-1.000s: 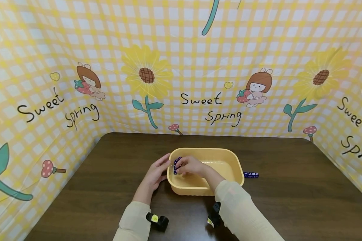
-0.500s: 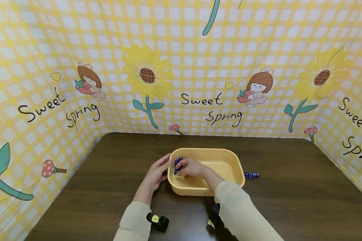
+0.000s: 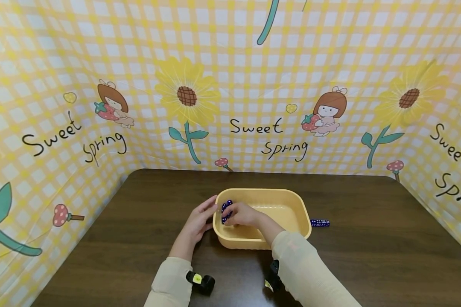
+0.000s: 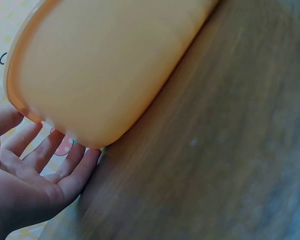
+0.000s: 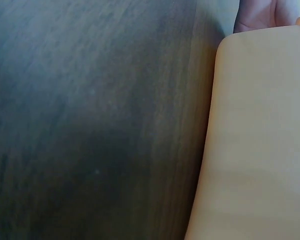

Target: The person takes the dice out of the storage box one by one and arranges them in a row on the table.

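Note:
A yellow plastic basin (image 3: 249, 243) sits on the table in front of me. Inside its left end is a small group of dark blue dice (image 3: 227, 206) with white dots. My right hand (image 3: 243, 214) reaches down into the basin, thumb and fingers bent and pinching at these dice; part of the group is hidden behind them. On the outside, my left hand (image 3: 197, 221) rests against the basin's left end. The left wrist view shows its fingers (image 4: 80, 172) spread along the rim and end wall. From the right wrist, mostly the basin's outer side wall (image 5: 260, 125) shows.
Just right of the basin, a straight row of dark blue dice (image 3: 320, 223) lies on the brown wooden table (image 3: 369, 238). A yellow checked cloth (image 3: 253, 85) with printed flowers hangs behind and at both sides. Black cameras (image 3: 201, 282) are strapped to both wrists.
The dice at my right fingers have shifted slightly, and more of them show now. The right fingers have moved a little; the left hand and the basin have stayed put.

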Available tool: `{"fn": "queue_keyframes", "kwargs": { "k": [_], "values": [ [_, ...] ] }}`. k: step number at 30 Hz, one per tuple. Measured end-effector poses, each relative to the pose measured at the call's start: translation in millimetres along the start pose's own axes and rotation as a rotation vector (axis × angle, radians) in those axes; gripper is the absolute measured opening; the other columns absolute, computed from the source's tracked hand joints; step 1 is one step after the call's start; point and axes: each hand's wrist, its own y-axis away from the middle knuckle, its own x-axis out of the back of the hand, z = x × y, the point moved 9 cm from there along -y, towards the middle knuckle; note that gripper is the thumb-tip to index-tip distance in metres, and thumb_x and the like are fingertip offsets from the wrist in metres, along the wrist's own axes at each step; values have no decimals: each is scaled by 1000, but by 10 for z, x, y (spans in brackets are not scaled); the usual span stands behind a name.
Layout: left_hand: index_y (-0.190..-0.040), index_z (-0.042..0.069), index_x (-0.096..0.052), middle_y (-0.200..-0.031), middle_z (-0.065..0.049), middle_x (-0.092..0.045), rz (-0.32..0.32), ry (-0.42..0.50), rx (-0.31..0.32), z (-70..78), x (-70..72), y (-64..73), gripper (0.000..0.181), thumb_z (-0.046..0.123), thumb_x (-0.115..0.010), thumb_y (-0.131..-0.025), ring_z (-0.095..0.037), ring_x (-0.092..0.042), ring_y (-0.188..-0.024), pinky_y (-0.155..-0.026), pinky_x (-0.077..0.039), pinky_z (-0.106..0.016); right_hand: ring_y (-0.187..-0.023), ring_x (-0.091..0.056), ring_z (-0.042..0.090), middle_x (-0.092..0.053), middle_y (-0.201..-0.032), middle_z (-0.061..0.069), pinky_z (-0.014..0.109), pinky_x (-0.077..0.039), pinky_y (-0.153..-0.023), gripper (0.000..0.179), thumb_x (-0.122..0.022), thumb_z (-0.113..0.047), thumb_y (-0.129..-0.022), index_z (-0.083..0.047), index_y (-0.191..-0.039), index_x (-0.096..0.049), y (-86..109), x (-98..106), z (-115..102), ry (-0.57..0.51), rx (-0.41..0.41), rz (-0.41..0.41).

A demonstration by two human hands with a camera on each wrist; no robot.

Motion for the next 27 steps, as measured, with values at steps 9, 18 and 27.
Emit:
{"fn": "queue_keyframes", "kwargs": {
  "k": [9,18,27],
  "values": [
    [-130,7,-39,-126,-14,-40,8,-3,-5,-2,4,6,45,12,-51,-87,-29,-39,-110,-77,-41,-44,-54,-47,12,-55,-66,7,22,-39,-51,16,-62,7,-70,4,-85,-60,9,-19,-3,54,-3,-17],
    [-130,7,-39,-125,-14,-39,6,10,-8,-5,8,7,48,14,-54,-85,-31,-38,-111,-76,-41,-44,-52,-44,8,-51,-58,1,19,-35,-50,14,-64,7,-66,4,-79,-59,28,-52,-35,104,43,-43],
    [-130,6,-38,-125,-15,-39,5,-1,-11,-8,8,-7,48,16,-53,-86,-31,-39,-110,-77,-41,-44,-53,-43,7,-49,-58,-2,18,-35,-50,13,-66,5,-67,3,-78,-60,21,-48,-44,157,72,-42]
  ]
}}
